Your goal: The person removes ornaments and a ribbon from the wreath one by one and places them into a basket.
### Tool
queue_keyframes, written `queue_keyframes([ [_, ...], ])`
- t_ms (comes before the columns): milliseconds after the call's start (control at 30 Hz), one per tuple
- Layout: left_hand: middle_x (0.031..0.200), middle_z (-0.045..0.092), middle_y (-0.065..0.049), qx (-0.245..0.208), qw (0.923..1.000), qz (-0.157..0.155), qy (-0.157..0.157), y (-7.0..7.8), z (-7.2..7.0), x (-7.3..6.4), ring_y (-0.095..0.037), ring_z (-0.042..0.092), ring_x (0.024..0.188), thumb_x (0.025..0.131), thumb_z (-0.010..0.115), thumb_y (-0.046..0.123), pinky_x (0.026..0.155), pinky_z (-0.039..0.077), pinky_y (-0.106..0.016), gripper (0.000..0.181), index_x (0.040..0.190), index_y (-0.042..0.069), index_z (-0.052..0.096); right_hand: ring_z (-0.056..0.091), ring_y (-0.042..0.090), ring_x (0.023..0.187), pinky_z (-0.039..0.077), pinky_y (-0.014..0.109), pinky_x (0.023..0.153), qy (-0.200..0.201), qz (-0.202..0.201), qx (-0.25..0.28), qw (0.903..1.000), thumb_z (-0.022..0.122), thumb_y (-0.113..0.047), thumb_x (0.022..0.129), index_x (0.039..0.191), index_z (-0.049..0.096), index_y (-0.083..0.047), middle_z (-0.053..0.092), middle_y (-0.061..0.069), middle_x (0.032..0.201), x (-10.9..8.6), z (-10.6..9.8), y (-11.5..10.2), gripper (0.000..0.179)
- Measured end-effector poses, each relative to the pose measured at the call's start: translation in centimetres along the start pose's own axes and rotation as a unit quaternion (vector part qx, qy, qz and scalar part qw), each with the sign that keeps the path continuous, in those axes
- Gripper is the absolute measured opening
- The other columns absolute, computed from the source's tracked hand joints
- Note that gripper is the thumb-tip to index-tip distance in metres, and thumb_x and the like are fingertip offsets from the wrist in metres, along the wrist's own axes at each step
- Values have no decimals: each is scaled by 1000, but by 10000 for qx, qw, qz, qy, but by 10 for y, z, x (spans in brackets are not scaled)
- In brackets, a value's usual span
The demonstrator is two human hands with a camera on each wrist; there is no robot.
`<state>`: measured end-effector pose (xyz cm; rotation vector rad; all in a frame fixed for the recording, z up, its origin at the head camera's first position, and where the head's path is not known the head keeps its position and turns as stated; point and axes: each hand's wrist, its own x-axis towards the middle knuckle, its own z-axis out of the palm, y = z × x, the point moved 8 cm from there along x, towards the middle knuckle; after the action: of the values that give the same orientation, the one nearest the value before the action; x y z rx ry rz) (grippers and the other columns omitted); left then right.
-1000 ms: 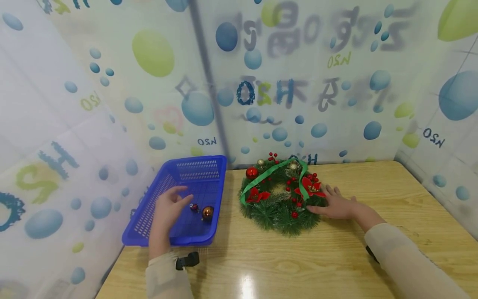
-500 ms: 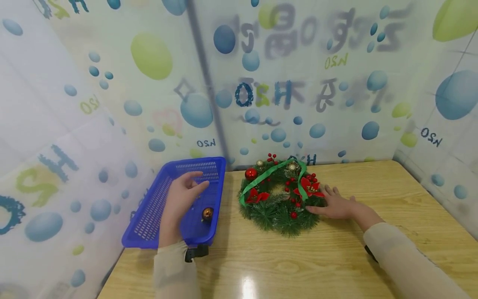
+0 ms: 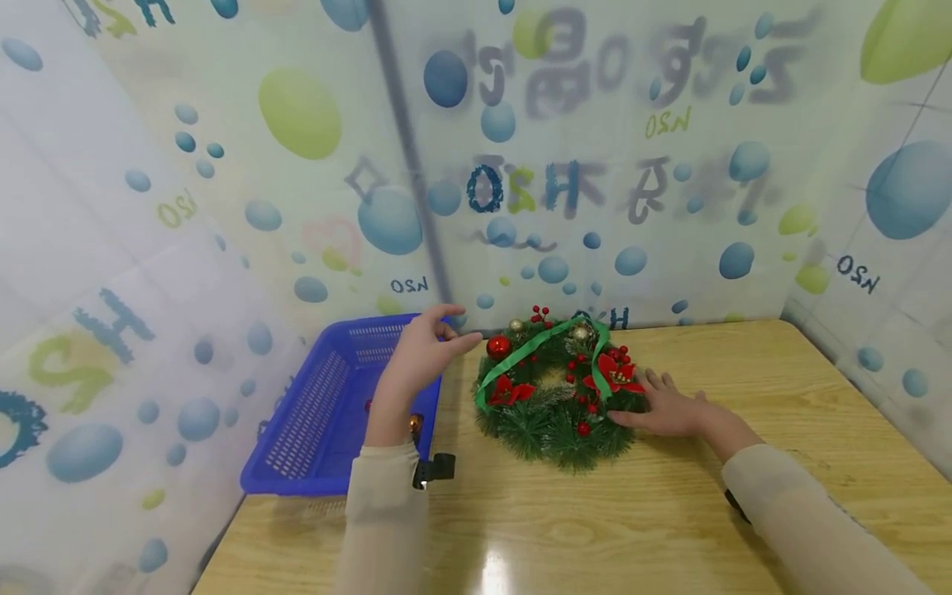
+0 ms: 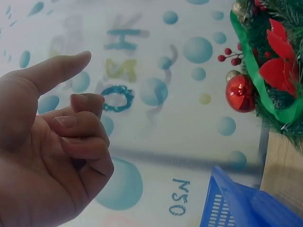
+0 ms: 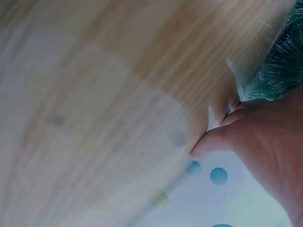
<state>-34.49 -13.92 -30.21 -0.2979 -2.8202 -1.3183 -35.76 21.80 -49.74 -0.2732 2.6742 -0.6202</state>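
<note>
The left hand [image 3: 422,354] has swung rightward across the basket [image 3: 283,486] over the last second: it hung above the middle of it, and is now in the air over the right edge, its thumb pointing toward the red ball [image 3: 498,347] on the wreath. The left wrist view shows the fingers loosely bent, holding nothing visible, with a gap to the wreath. The right hand [image 3: 669,413] has stayed put, its fingers extended and resting against the wreath's right side beside a flower [image 3: 616,373], not clenched round it. The wreath [image 3: 531,438] itself lies where it was, flat on the surface [image 3: 565,529] right of the basket. The brown ball [image 3: 416,424] remains in the basket, partly hidden by the left wrist. My judgement is that attention has shifted from basket to wreath, with the right hand steadying it.
</note>
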Motion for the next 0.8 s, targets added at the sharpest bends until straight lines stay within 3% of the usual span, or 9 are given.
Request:
queue_keyframes([
  [100,93,65,-3,-11,10000,-47,-64,-1,7,3,-19,52,71,100,75,38,67,45,-35,62,155,18,54,-9,60,159,-9,91,109,-1,4,-5,10000,54,-85,92,170,1,-1,-6,32,175,2,1,2,126],
  [333,85,62,-3,-132,9999,-82,-22,-3,20,8,-18,47,63,102,72,43,62,43,-34,61,154,18,54,-8,60,159,-9,91,109,1,7,-11,10000,54,-85,92,171,2,-2,-6,32,175,0,0,0,126],
  [567,87,65,-5,7,9992,-259,299,-7,32,14,-18,53,68,103,69,44,63,45,-33,57,151,16,57,-9,60,159,-12,91,108,33,-18,182,9998,55,-88,88,171,2,-3,-5,30,176,3,2,4,130],
  [667,96,69,-7,-167,9974,-522,472,-11,39,15,-21,61,76,103,70,44,67,48,-35,56,149,15,59,-9,61,158,-13,92,106,38,-69,252,9997,55,-89,88,171,2,-3,-6,31,175,2,1,3,131],
  [800,115,75,-12,-502,9909,-890,880,-19,48,15,-29,72,100,100,74,42,82,57,-43,57,147,13,61,-9,62,158,-12,92,107,21,-82,127,9999,55,-86,90,170,1,-2,-6,33,174,-1,-1,-1,128],
])
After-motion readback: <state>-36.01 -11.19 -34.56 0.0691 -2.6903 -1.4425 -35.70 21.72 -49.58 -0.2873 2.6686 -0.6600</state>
